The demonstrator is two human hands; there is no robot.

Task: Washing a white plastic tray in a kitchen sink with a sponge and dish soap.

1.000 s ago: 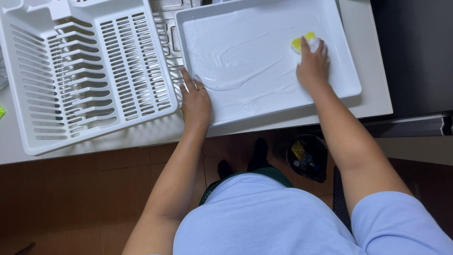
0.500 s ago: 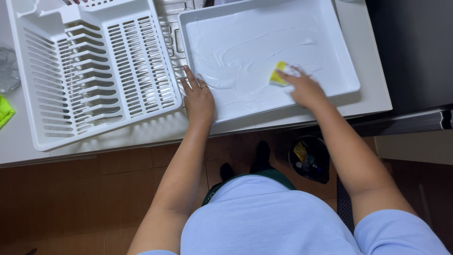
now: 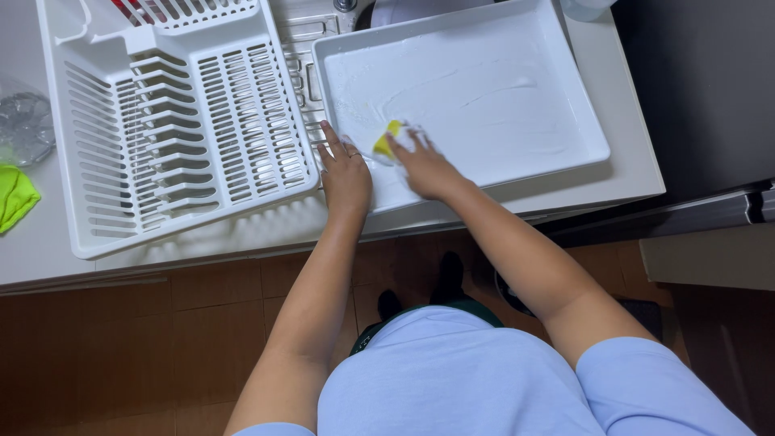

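Note:
A large white rectangular tray (image 3: 565,105) lies on the white counter, its inside smeared with soapy foam. My right hand (image 3: 424,165) presses a yellow sponge (image 3: 387,139) onto the tray's near left corner. My left hand (image 3: 345,173) rests flat on the tray's near left rim, fingers spread, a ring on one finger.
A white plastic dish rack (image 3: 173,121) stands left of the tray, touching it. A bright green cloth (image 3: 16,198) and a clear crumpled item (image 3: 24,125) lie at the far left. A dark appliance (image 3: 702,89) stands on the right. Brown cabinet fronts (image 3: 121,347) run below the counter.
My right hand has slid the sponge from the tray's far right corner across to its near left corner, next to my left hand. The left hand has stayed on the rim.

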